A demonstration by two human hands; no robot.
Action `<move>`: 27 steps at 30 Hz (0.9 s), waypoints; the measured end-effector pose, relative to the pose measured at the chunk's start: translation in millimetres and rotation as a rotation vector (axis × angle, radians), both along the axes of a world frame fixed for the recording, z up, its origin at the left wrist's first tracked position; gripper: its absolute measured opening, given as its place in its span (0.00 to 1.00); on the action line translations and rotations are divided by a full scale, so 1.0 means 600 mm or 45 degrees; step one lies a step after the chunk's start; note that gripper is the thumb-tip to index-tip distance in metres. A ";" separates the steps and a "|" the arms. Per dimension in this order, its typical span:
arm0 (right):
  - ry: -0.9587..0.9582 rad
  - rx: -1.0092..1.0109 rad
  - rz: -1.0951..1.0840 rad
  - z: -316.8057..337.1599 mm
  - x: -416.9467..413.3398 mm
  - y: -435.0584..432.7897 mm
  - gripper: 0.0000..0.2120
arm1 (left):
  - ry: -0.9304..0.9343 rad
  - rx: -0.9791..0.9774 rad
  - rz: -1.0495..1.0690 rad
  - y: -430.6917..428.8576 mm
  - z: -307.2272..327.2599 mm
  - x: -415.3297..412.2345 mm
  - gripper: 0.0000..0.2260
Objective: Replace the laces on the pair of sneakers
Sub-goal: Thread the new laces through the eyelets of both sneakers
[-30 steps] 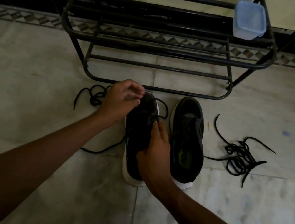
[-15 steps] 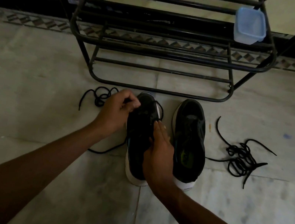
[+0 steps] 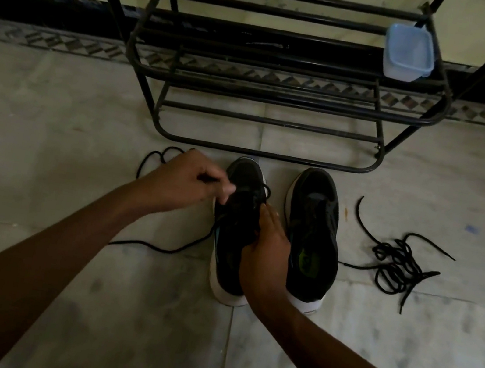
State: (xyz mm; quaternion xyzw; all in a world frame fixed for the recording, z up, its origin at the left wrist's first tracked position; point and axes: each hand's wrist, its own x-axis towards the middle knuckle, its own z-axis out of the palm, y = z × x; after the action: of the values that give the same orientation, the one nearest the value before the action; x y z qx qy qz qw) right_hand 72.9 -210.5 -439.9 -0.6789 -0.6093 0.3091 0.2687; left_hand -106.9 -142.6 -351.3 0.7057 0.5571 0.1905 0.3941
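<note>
Centrally, two black mesh sneakers with thick white soles stood side by side on the floor, toes pointing far, just near of the shoe rack.

- The left sneaker [image 3: 235, 230] carried a thin black cord lace [image 3: 157, 246]. The lace left the sneaker's left flank, trailed in a shallow curve across the floor toward the near left, and also formed a loop on the floor beyond the left hand.
- The left hand [image 3: 183, 183] was positioned at the toe end of the left sneaker, its fingers curled and pinched on a section of the lace.
- The right hand [image 3: 265, 252] rested on the right flank of the left sneaker, fingers straight and held together. The thumb position could not be determined.
- The right sneaker [image 3: 313, 234] stood unlaced, with a green insole print visible inside the opening.
- A tangled lace bundle [image 3: 398, 261] lay on the floor just right of the right sneaker.

The shoe rack [image 3: 282, 94] consisted of round black metal tubing with curved corners. A translucent blue plastic container [image 3: 409, 54], square with rounded corners, sat at the rack's right end. The floor [image 3: 53, 120] was pale, veined marble tile.
</note>
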 end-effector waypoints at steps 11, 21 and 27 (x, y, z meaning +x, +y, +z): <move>0.007 -0.030 -0.112 -0.001 -0.004 0.007 0.30 | -0.990 -0.751 -0.361 -0.022 0.029 -0.048 0.15; 0.097 0.237 0.188 0.028 0.013 -0.008 0.29 | -0.142 -0.725 -0.676 -0.054 0.038 -0.002 0.06; -0.227 0.281 0.323 0.048 0.045 -0.001 0.10 | -0.039 -0.779 -0.672 -0.066 0.033 0.005 0.07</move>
State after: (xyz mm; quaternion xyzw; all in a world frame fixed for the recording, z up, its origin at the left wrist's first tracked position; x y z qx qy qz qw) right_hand 99.6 -211.3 -411.2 -0.5877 -0.7417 0.2104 0.2455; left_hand -103.7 -182.0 -331.4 0.6716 0.3818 -0.0812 0.6297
